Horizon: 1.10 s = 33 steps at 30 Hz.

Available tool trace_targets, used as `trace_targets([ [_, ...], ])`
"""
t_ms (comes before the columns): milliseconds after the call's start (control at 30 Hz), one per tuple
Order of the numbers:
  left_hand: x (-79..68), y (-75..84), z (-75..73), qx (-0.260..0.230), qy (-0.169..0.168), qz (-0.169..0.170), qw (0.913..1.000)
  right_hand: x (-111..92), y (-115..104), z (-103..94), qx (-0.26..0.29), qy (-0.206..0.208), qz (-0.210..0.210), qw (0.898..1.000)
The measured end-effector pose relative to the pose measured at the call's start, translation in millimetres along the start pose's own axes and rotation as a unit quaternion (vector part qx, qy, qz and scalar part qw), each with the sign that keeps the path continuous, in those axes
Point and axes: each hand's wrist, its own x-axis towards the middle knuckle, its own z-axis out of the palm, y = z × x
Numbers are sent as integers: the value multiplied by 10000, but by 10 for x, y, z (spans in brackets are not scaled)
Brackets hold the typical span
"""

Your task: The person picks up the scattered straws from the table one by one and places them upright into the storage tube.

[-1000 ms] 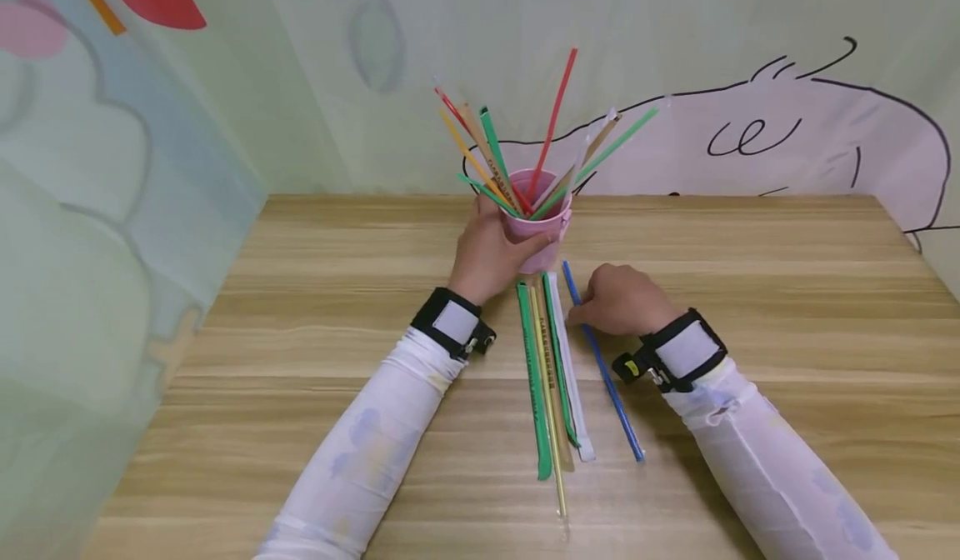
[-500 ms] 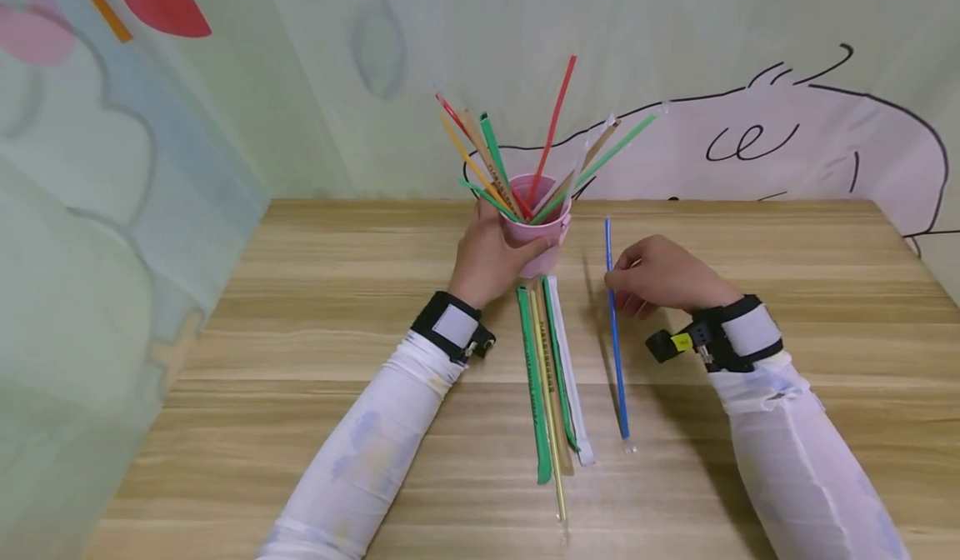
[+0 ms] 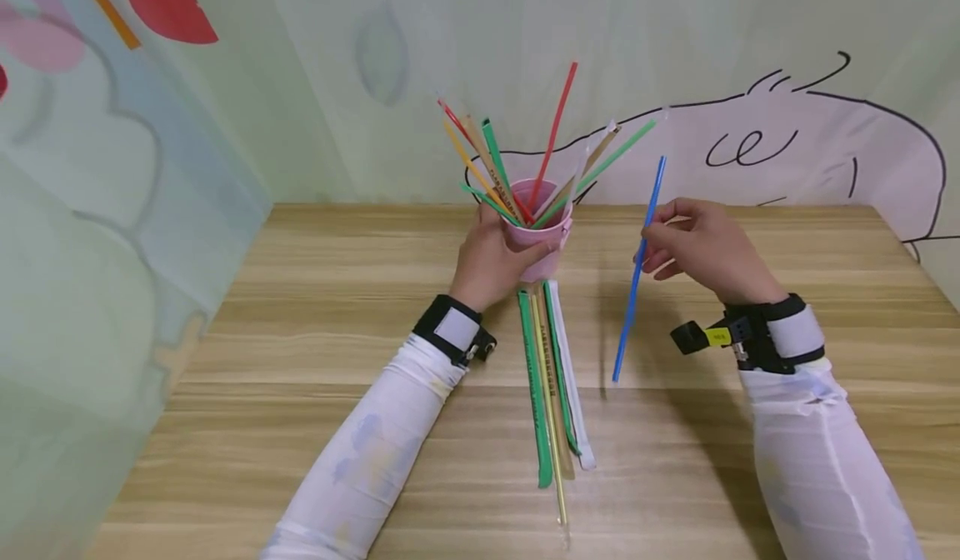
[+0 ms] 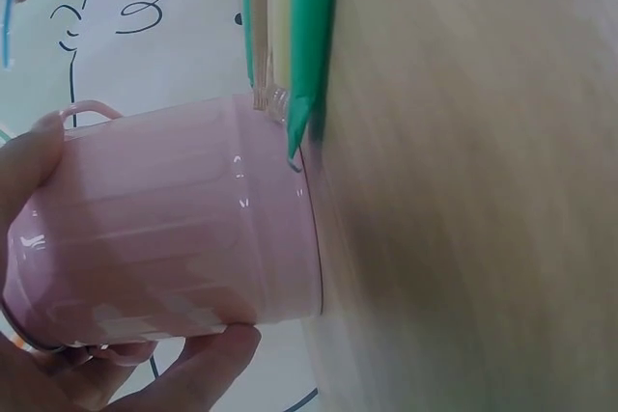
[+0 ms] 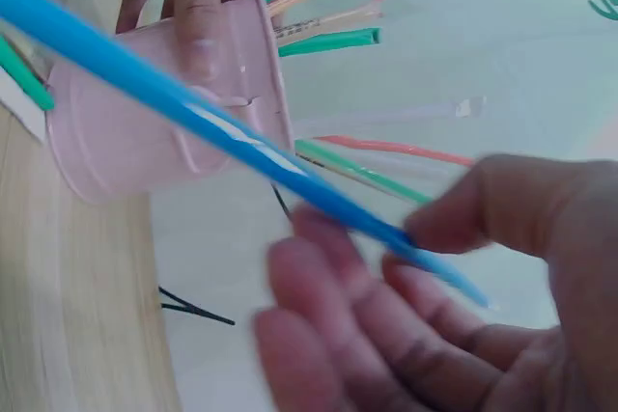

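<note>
A pink bucket point(image 3: 542, 267) stands at the back of the table with several straws leaning out of it, among them a red straw point(image 3: 556, 127) and a green straw point(image 3: 618, 156). My left hand point(image 3: 487, 260) grips the bucket's side; in the left wrist view its thumb and fingers wrap the pink wall point(image 4: 164, 229). To the right, my right hand point(image 3: 697, 243) pinches a blue straw point(image 3: 636, 293) between thumb and fingers. The blue straw is tilted and raised over the table, its shadow to the left. In the right wrist view the blue straw point(image 5: 232, 142) crosses in front of the bucket.
In front of the bucket several straws lie side by side on the wooden table point(image 3: 315, 360): a green wrapped straw point(image 3: 536, 393), a yellow straw point(image 3: 553, 427) and a white wrapped straw point(image 3: 573, 393) among them. A wall with line drawings point(image 3: 750, 147) rises behind.
My right hand has lifted the blue straw off the table and carried it up, back and to the right. The left hand keeps its grip on the bucket.
</note>
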Motion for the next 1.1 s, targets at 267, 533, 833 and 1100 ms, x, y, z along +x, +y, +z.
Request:
trace_targets([
  [267, 3, 17, 1, -28, -33, -28, 10000, 2, -74, -32, 2193, 1291, -1062, 9612],
  [533, 8, 16, 4, -110, -6, -9, 9999, -4, -169, -14, 2895, 1884, -2027, 9163],
  [833, 26, 47, 43, -195, -27, 20, 9998, -26, -281, -17, 3252, 2379, -2458, 8816],
  [1100, 18, 61, 55, -192, -73, 59, 9998, 116, -275, 201, 1463, 2719, -2485, 9181],
])
